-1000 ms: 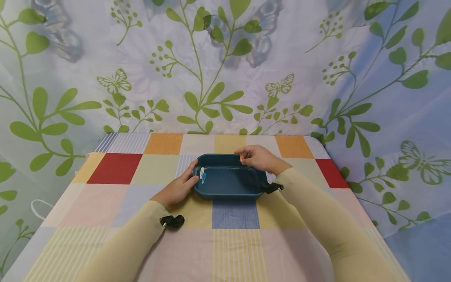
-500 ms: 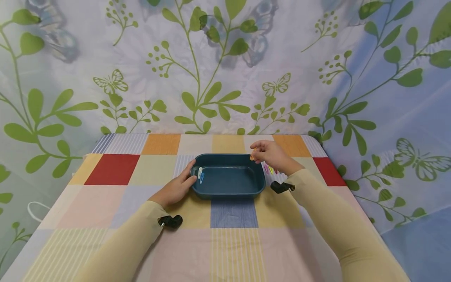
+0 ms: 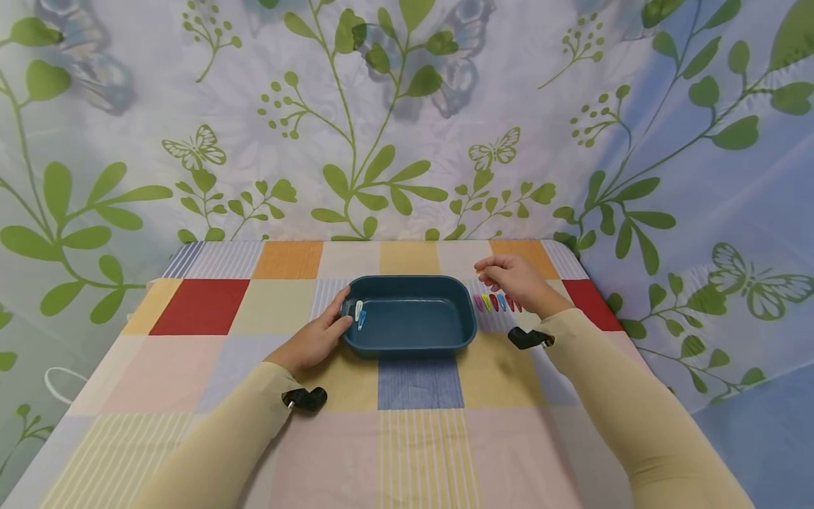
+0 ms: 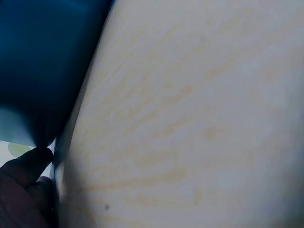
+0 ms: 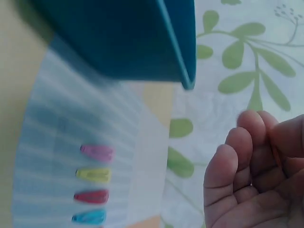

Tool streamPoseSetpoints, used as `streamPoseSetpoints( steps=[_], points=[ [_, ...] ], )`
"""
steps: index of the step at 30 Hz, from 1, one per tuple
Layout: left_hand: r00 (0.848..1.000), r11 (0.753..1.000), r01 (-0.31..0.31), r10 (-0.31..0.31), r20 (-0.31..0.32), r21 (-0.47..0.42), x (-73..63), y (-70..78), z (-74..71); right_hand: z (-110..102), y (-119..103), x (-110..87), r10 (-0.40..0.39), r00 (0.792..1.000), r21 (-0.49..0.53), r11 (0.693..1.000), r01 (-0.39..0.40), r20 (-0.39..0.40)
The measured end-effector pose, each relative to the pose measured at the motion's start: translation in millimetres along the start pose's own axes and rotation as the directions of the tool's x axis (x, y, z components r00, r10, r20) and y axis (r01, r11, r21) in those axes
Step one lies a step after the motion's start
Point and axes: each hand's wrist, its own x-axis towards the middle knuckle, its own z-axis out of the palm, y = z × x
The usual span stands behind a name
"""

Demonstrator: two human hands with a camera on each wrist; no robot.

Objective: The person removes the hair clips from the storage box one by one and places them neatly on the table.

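Observation:
My left hand grips the left end of a dark blue rectangular tray, with the thumb at the rim and fingers along the outside. Inside, at the tray's left end, lie a white snap hair clip and a blue snap hair clip. Beyond the tray's right end, my right hand is raised over the table. Between its thumb and forefinger it pinches an orange hair clip, mostly hidden by the fingers. Below that hand, several hair clips form a row, among them a pink clip and a yellow clip.
A patchwork tablecloth covers the table. Behind it hangs a curtain printed with leaves and butterflies. A white cord loop shows at the left edge. Each sleeve carries a black wrist camera, such as the left wrist camera.
My right hand has moved right with the orange hair clip, from over the tray to beyond its right end, uncovering the clip row. The left hand keeps its hold on the tray.

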Motion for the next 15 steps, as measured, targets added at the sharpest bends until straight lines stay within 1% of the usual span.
streamPoseSetpoints(
  steps=[5, 8, 11, 15],
  points=[
    [1.000, 1.000, -0.002, 0.003, 0.004, -0.015, 1.1, -0.4, 0.3, -15, 9, -7.6, -0.004, 0.999, -0.049, 0.999, 0.006, 0.039],
    [1.000, 1.000, -0.008, 0.008, 0.001, -0.016, 1.3, 0.0, 0.3, -23, 14, -11.1, 0.006, 0.999, -0.052, 0.999, -0.004, 0.047],
    [1.000, 1.000, -0.010, 0.010, -0.001, -0.018, 1.0, 0.7, 0.3, -30, 19, -12.5, 0.029, 0.999, -0.054, 0.998, -0.028, 0.018],
    [1.000, 1.000, -0.008, 0.008, 0.000, -0.014, 0.6, 1.5, 0.7, -38, 28, -13.8, 0.071, 0.996, -0.074, 0.994, -0.075, -0.048]
  ],
)
